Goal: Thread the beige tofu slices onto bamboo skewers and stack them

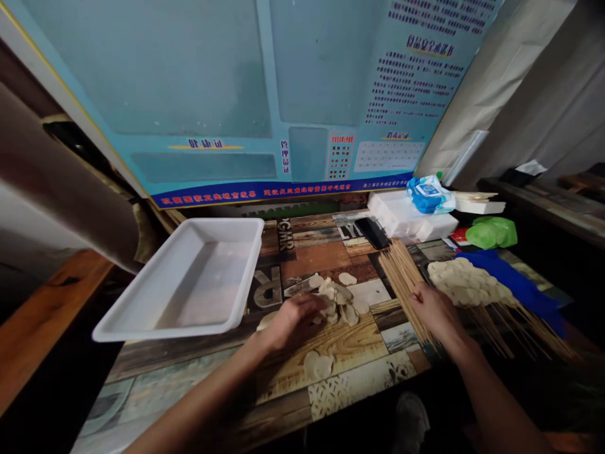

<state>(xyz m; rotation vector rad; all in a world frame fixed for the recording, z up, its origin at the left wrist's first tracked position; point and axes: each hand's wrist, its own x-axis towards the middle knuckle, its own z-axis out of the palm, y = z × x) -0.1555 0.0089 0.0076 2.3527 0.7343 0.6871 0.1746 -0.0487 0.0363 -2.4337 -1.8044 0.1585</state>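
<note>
My left hand [297, 320] is at the near left side of a loose pile of thin pale slices [336, 295], its fingers curled and pinched against a slice. What exactly the fingertips grip is partly hidden. On the bundle of bamboo skewers [401, 271] rests my right hand [435, 312], closed with thumb and fingers together at the skewers; how many it grips I cannot tell. A few loose slices [317, 366] lie nearer to me. Right of my right hand, skewered pale slices [467, 282] are heaped, their sticks pointing towards me.
A white plastic tub [174, 334] stands at the left of the patterned table [350, 394]. Behind the skewers lie a black phone [372, 233] and white packages [411, 217] with a blue wipes pack [430, 194]. A green bag [492, 232] and blue plastic [524, 284] are at right.
</note>
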